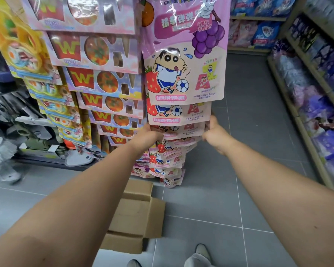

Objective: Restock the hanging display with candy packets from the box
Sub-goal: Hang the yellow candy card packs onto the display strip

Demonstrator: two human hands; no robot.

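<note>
Two hands work on one candy packet (181, 140) in the head view, the only one there is. The left hand (147, 135) has its fingers curled round the packet's left edge. The right hand (215, 134) pinches its right edge, knuckles toward the camera. The packet sits tilted, partway down the column of pink packets (185, 74), tucked under the one above.

To do this step well, I would level the packet first. Then I would slip its top edge behind the overlapping packet above and feel for the hook or clip, which is hidden here. Both edges should be held evenly so the foil does not crease, and neither let go before it hangs on its own.

By count, the column shows about eight packets, the held one included; the lowest ones overlap too much to be sure. Just left of the column hang roughly seven W-marked boxes (96, 51). One cardboard box (137, 214) lies on the floor below the column with its flaps open. The left forearm crosses it, and I cannot tell what is inside. Two shoes (199, 257) show below that. Shelves (307, 74) of bagged goods stand well to the column's right.
</note>
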